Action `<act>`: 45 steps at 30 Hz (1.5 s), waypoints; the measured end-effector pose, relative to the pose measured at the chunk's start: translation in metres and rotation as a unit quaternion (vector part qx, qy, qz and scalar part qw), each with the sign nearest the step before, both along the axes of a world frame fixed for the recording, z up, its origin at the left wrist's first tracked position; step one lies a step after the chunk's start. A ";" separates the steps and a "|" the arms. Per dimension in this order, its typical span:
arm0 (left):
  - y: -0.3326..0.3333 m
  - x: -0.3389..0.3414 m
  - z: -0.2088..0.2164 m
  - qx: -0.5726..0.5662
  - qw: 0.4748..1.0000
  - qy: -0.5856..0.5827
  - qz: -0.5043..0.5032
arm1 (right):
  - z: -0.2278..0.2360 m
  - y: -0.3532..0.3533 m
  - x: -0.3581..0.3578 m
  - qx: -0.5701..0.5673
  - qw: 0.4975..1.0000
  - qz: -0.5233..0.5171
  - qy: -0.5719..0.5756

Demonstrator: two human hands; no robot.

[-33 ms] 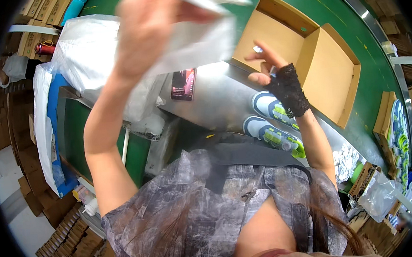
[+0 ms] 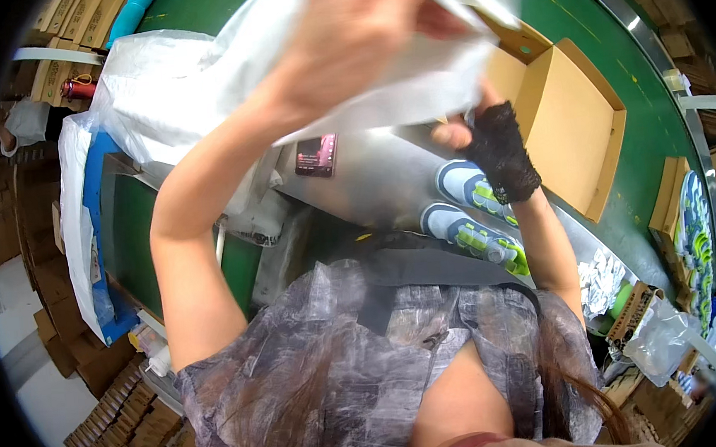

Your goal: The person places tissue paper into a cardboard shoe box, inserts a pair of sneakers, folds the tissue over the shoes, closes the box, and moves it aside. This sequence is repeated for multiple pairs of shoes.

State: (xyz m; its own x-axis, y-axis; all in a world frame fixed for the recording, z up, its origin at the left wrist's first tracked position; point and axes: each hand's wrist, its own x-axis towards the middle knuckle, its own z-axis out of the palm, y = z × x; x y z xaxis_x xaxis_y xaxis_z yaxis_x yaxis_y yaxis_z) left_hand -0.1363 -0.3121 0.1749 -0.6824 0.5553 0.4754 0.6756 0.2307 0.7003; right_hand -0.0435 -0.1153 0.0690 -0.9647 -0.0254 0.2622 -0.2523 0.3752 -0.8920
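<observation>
My left hand [image 2: 353, 37], blurred by motion, grips a thin white sheet of wrapping paper [image 2: 427, 86] and holds it up over the table. The sheet trails toward the left and covers part of the box. My right hand [image 2: 493, 143], in a black lace fingerless glove, is beside the sheet's right edge. Its thumb and a finger are apart, while other fingertips are hidden by the paper. Behind that hand lies an open brown cardboard box [image 2: 571, 130]. Two white, blue and lime sports shoes [image 2: 461, 181] rest near my lap, below my right hand.
A phone [image 2: 316, 157] lies on the metal tabletop [image 2: 378, 160]. White plastic wrapping [image 2: 150, 93] is heaped at the left. At the far right, a carton [image 2: 664, 210] stands near more blue-green shoes [image 2: 695, 241]. Crumpled paper [image 2: 601, 283] sits at the right edge.
My left hand has swung right with the white sheet, which now overlaps the box and hides some of my right hand's fingers. The right hand has barely moved.
</observation>
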 end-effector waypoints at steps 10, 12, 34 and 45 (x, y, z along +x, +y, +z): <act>0.135 -0.018 -0.099 -0.080 0.976 0.183 -0.090 | -0.053 0.201 0.008 -0.458 0.793 -0.394 0.082; 0.119 -0.030 -0.137 -0.207 0.943 0.254 -0.052 | -0.071 0.282 0.052 -0.448 0.774 -0.437 0.100; 0.058 -0.092 -0.253 0.013 0.801 -0.595 0.069 | -0.079 0.180 0.266 0.001 0.869 -0.439 -0.230; 0.095 -0.058 -0.300 0.002 0.944 -0.310 0.115 | -0.041 0.072 0.211 0.358 0.907 -0.087 -0.203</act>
